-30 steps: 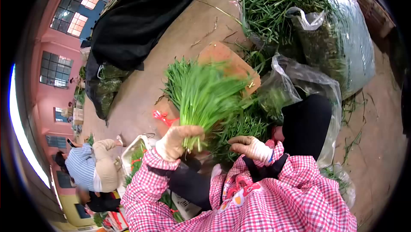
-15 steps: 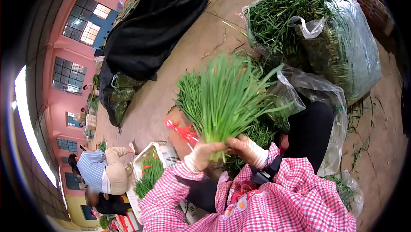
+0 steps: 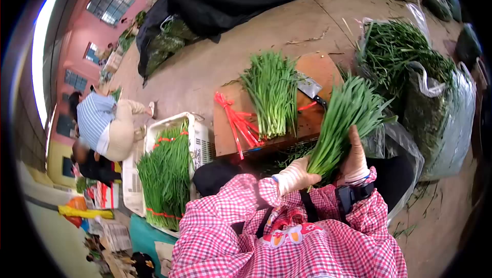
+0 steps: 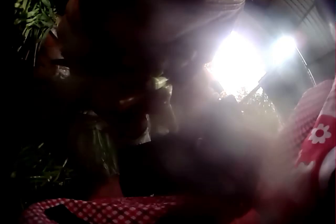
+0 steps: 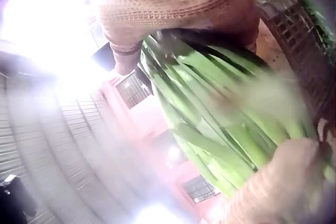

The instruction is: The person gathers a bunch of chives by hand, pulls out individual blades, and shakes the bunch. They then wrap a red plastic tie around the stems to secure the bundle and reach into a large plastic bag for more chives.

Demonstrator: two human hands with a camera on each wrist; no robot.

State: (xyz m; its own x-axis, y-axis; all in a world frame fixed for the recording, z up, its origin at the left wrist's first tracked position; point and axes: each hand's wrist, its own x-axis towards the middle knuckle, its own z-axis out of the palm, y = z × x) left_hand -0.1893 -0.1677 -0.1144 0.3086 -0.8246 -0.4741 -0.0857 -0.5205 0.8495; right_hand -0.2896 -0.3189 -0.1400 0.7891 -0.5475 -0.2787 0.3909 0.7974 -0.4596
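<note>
In the head view my left hand (image 3: 297, 176) grips the lower end of a loose bunch of garlic chives (image 3: 341, 124), its leaves fanning up to the right. My right hand (image 3: 355, 157) holds the bunch from its right side, thumb pointing up; the leaves hide its fingers. In the right wrist view a gloved hand (image 5: 178, 8) curls over the chives (image 5: 210, 108). Left of the held bunch, another bunch (image 3: 271, 93) lies on a wooden board (image 3: 228, 139). Beside it are red ties (image 3: 238, 124) and a cleaver (image 3: 310, 87). The left wrist view is mostly dark.
A white crate (image 3: 205, 142) of red-tied bunches stands at my left. Large clear bags (image 3: 441, 119) of greens stand at the right. A black cover (image 3: 220, 6) drapes over a pile at the back. Two people (image 3: 100, 119) are at the far left.
The right hand, apart a second ago, has come to the bunch. Both hands have carried it from over the board to the right, uncovering the other bunch and the cleaver. The head view has shifted.
</note>
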